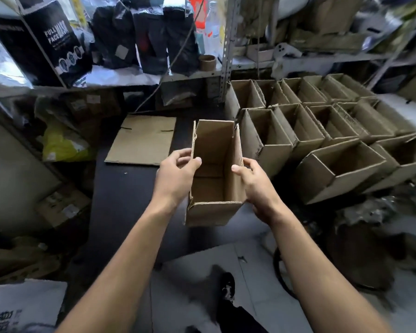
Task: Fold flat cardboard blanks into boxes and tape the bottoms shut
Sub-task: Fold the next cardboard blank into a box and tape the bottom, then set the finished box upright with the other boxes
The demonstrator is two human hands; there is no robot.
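Observation:
A brown cardboard box (211,188) is held upright in mid-air at the centre, its open top facing me and its bottom flaps folded shut inside. My left hand (175,174) grips the box's left wall, thumb hooked over the rim. My right hand (252,183) grips the right wall the same way, thumb inside. A flat cardboard blank (142,139) lies on the dark table (120,203) behind and left of the box. No tape is visible on the held box.
Several finished open boxes (322,131) stand in rows at the right. A metal shelf (223,54) with black bags, a mask carton (41,39) and a tape core (207,62) runs along the back. Clutter and parcels fill the left; my shoe (227,287) shows below.

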